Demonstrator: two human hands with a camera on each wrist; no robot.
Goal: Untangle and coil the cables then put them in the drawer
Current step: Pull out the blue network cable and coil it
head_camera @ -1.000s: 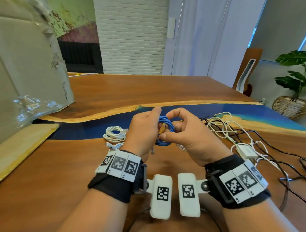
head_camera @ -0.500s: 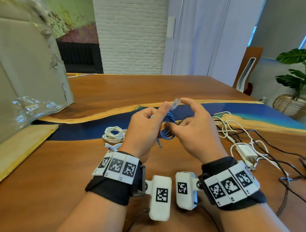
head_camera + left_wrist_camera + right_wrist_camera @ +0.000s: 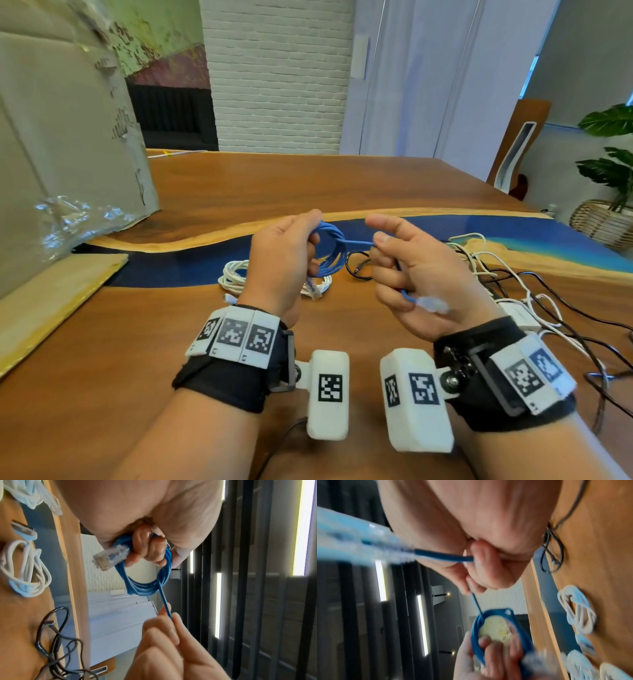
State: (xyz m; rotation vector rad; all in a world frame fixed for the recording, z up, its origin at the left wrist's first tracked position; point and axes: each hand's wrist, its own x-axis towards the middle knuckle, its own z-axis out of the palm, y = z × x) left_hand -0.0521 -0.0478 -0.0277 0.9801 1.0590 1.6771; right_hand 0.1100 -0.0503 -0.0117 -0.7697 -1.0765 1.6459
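Above table [image 3: 342, 192] | left hand [image 3: 279, 265] grips blue cable [image 3: 330, 251] | right hand [image 3: 419, 274] apparently pinches its tail

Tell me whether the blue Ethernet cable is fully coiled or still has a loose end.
Mostly coiled: left hand grips the blue Ethernet cable loops; right hand pulls one loose tail.

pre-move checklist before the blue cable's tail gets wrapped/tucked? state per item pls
1. Coil held: left hand grips the blue cable loops, fingers through the ring. ok
2. Tail held: right hand pinches the free strand; its clear plug hangs below the palm. ok
3. Strand between hands runs straight, no snag visible. ok
4. Other plug sticks out of the left-hand grip, not tucked. not ok
5. White cable lies coiled on the table, apart from the blue one. ok
6. Drawer: not visible in any view. cannot tell
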